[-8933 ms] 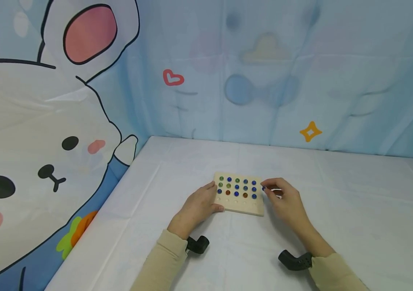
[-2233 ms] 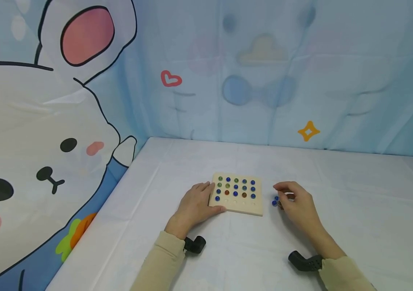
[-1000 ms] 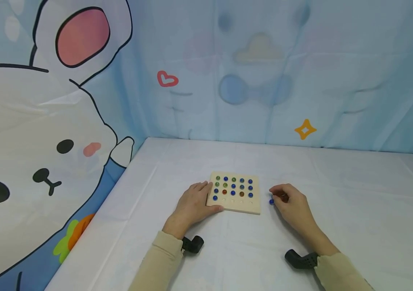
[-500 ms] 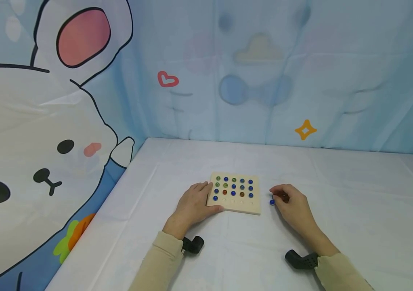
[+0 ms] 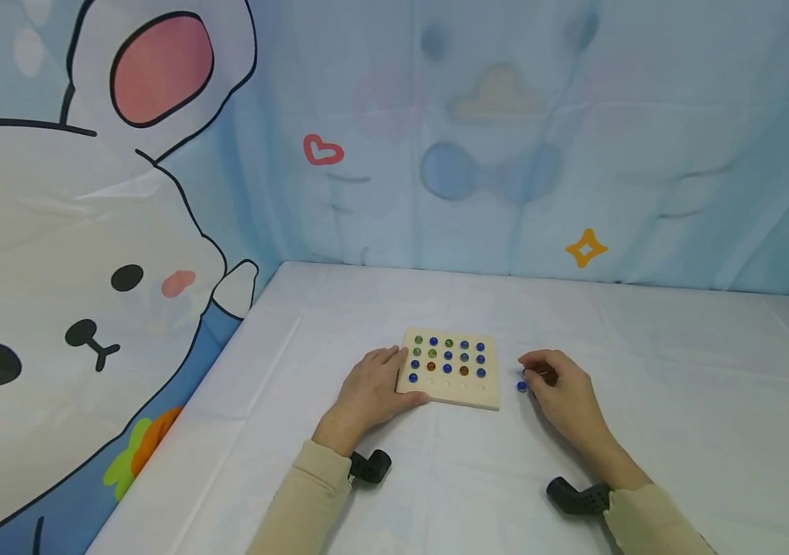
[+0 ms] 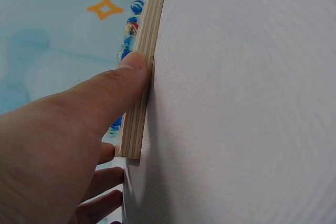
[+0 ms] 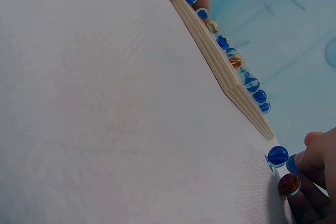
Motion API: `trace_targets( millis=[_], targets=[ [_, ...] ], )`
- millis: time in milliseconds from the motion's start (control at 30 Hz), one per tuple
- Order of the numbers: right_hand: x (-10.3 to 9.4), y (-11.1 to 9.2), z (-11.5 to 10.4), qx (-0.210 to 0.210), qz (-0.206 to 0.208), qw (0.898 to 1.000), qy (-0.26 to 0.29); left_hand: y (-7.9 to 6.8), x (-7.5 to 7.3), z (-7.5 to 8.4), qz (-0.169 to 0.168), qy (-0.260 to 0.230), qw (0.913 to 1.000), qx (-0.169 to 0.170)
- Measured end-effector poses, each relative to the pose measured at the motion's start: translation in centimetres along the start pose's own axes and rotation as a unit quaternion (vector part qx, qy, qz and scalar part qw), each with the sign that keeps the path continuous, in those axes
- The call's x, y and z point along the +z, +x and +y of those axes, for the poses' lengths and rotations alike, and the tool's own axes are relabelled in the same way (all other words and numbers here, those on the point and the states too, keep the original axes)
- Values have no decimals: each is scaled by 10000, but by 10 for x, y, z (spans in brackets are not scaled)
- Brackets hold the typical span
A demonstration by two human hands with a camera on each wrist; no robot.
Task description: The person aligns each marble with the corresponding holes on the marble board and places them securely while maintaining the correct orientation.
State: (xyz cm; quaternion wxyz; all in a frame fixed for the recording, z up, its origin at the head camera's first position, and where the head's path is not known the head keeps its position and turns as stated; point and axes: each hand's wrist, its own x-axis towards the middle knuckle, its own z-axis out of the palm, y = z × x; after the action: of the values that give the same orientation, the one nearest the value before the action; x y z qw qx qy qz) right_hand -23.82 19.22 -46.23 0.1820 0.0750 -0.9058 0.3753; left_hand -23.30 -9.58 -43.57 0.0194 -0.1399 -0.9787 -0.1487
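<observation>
My left hand (image 5: 369, 393) grips the left front corner of a pale wooden board (image 5: 455, 391), its thumb (image 6: 118, 85) against the front edge and its fingers at the left side. Glass marbles fill the three back rows of hollows. In the front row a blue marble (image 5: 413, 378) sits at the left end, with bare hollows beside it. Right of the board, my right hand (image 5: 564, 393) is low over the cloth, thumb and fingers pinching a blue marble (image 7: 292, 164). Another blue marble (image 7: 278, 156) and a reddish-brown marble (image 7: 289, 184) lie close by its fingertips.
A white cloth (image 5: 699, 401) covers the table. Behind it hangs a light blue printed curtain (image 5: 380, 208), with a cartoon rabbit (image 5: 89, 239) at the left. Black wrist mounts (image 5: 371, 466) stick out below both sleeves.
Earlier, the right hand held a marble at the board's right edge and the front row was bare. A blue marble now fills its left hollow, and that hand is at the loose marbles.
</observation>
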Motion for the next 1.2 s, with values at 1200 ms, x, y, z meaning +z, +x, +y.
trace_targets(
  millis=[1200],
  targets=[
    [-4,6,-13,64,88,9983,577,0,0,0,23,-9,10000,27]
  ],
)
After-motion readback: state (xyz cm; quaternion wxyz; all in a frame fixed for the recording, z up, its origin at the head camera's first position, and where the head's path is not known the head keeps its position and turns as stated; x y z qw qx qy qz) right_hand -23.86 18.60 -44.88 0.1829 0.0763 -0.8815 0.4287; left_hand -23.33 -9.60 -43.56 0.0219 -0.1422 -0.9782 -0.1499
